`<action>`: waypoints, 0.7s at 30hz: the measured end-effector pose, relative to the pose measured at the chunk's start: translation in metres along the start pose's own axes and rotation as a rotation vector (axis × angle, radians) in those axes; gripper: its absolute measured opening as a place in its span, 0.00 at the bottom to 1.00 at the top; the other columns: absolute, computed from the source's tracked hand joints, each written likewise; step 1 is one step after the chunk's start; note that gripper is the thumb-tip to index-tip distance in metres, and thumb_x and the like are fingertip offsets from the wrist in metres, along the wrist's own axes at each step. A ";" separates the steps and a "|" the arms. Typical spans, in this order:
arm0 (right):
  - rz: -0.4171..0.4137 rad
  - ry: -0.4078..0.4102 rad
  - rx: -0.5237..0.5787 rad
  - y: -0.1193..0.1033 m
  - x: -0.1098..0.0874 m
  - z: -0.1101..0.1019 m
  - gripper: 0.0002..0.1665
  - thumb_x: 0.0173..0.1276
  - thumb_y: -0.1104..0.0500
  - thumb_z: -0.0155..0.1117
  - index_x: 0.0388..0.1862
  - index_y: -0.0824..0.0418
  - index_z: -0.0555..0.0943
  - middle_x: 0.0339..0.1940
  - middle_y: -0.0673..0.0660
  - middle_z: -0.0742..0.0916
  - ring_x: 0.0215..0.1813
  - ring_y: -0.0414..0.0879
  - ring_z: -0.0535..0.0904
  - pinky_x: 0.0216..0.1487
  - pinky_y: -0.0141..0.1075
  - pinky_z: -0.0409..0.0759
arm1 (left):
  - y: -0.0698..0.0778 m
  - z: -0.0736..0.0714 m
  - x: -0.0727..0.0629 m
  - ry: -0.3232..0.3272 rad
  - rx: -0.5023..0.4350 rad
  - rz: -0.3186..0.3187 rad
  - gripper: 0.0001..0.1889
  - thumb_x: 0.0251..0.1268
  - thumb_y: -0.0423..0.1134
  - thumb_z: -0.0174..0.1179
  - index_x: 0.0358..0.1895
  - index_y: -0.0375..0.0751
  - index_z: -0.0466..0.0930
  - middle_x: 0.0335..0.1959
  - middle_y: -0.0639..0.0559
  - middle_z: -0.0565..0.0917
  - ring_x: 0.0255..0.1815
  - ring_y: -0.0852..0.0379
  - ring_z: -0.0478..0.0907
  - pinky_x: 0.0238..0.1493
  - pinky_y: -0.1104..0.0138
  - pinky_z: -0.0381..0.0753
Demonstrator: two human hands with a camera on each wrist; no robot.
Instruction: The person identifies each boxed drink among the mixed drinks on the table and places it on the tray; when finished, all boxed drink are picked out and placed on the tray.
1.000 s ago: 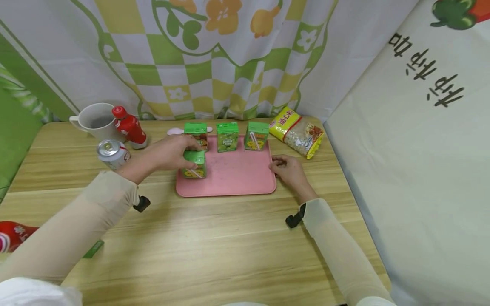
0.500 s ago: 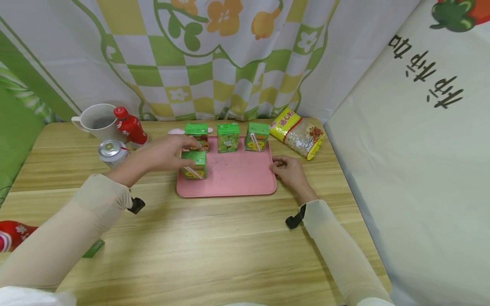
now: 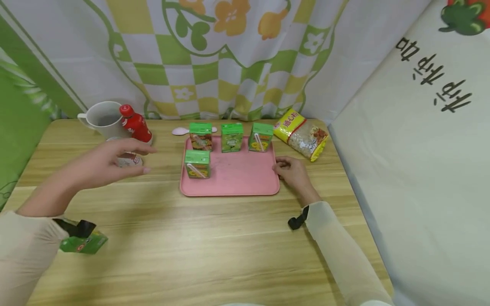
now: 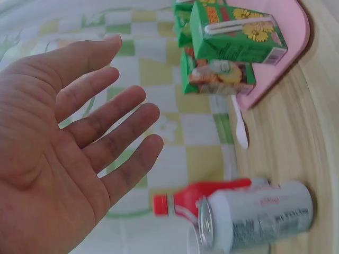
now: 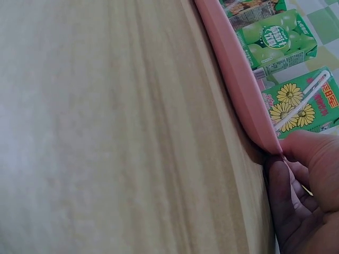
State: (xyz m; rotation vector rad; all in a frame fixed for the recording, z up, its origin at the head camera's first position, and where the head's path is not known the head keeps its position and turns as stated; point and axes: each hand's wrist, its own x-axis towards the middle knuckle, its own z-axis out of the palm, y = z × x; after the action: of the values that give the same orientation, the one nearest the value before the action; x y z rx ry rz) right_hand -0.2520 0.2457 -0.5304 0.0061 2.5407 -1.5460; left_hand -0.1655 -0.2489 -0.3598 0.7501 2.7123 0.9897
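Note:
My left hand (image 3: 97,163) hangs in the air left of the pink tray (image 3: 241,174), fingers spread and nothing in them; the left wrist view shows its bare palm. In the head view it partly covers a silver drink can (image 3: 130,160). At the tray's right edge, my right hand (image 3: 294,173) pinches the rim between thumb and fingers, seen up close in the right wrist view. Three juice cartons stand along the tray's back: a brown-and-green one (image 3: 200,137), a green grape one (image 3: 231,138) and a flowered one (image 3: 260,138). Another flowered carton (image 3: 197,165) stands front left.
Behind the can are a white mug (image 3: 103,117) and a red bottle (image 3: 135,125). A pale pink spoon (image 3: 180,131) lies behind the tray, and a pasta bag (image 3: 302,135) to its right. Below my left wrist lies another green carton (image 3: 86,243).
My left hand has let go of the front-left carton and moved left, away from the tray. That carton stays standing on the tray. My right hand keeps its place at the rim.

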 end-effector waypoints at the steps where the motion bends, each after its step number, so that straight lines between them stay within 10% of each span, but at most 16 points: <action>1: 0.000 0.000 -0.003 0.000 0.000 0.000 0.22 0.70 0.63 0.69 0.61 0.68 0.81 0.45 0.63 0.86 0.42 0.48 0.84 0.37 0.35 0.85 | -0.002 0.000 -0.007 0.019 -0.007 0.003 0.22 0.64 0.34 0.71 0.62 0.44 0.81 0.57 0.54 0.82 0.54 0.59 0.77 0.55 0.70 0.76; 21: 0.029 -0.003 0.017 0.003 0.003 0.000 0.22 0.69 0.62 0.69 0.61 0.67 0.81 0.45 0.62 0.85 0.42 0.49 0.83 0.38 0.36 0.85 | -0.065 0.006 -0.123 0.051 0.075 -0.162 0.25 0.61 0.33 0.73 0.62 0.49 0.80 0.58 0.68 0.79 0.55 0.82 0.66 0.48 0.86 0.67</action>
State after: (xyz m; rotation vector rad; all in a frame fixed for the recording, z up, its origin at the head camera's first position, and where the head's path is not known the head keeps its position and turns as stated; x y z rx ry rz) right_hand -0.2545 0.2466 -0.5335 0.0425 2.5133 -1.5558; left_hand -0.0838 -0.3504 -0.4083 0.5131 2.8150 0.8869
